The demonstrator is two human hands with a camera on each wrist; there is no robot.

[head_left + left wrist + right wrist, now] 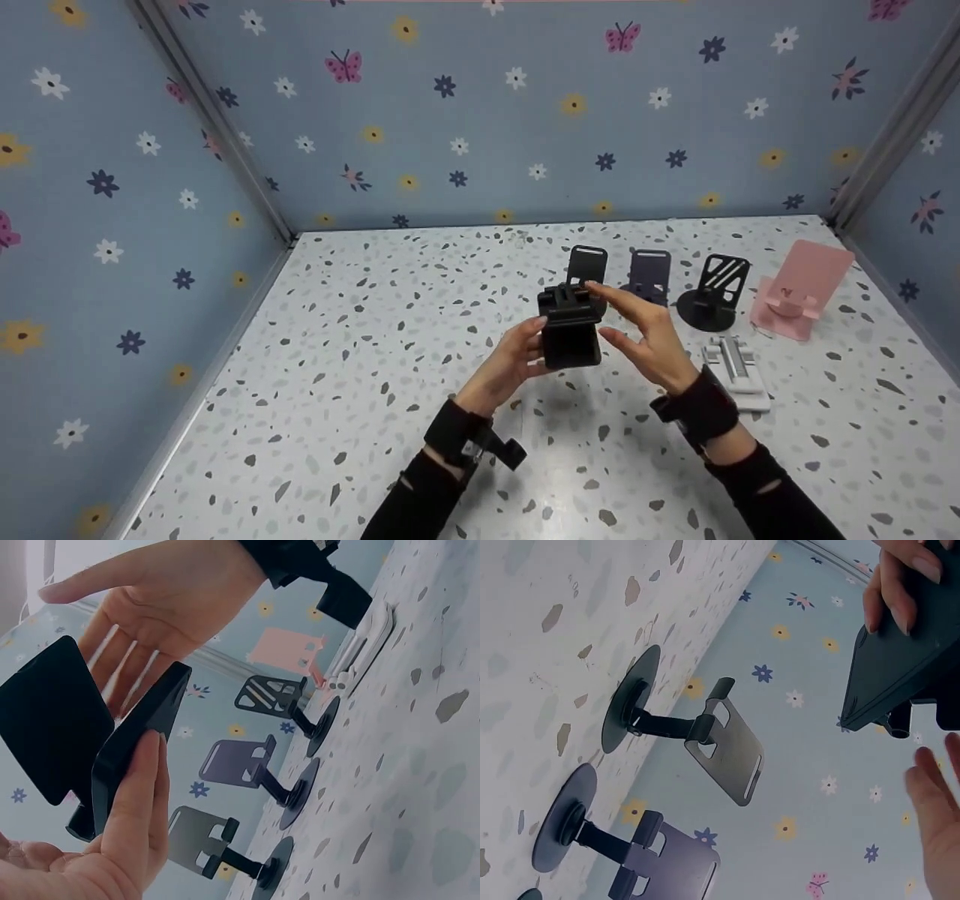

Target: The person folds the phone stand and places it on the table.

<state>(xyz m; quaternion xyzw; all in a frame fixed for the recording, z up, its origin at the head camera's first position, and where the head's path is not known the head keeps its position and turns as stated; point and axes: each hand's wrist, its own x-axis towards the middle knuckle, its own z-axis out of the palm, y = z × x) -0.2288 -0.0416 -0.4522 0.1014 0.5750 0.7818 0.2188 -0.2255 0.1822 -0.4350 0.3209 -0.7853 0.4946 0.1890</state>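
Observation:
My left hand (512, 356) grips a black folding phone stand (571, 346) above the speckled table, holding it by its base. In the left wrist view the thumb and fingers lie along the thick base, and the stand's plate (56, 720) tilts away from it. On the other side, my right hand (652, 341) has its fingers extended and thumb apart, close to the stand's upper edge. Whether those fingertips touch the stand cannot be told. The right wrist view shows the underside of the stand (904, 664) with left fingers curled over it.
Behind the hands stand a dark grey phone stand (587, 262), a purple one (649, 268), a black one with slanted slots (724, 279) and a pink one (816, 274). A white folded stand (739, 375) lies near the right wrist. Flowered walls (517, 112) enclose the table.

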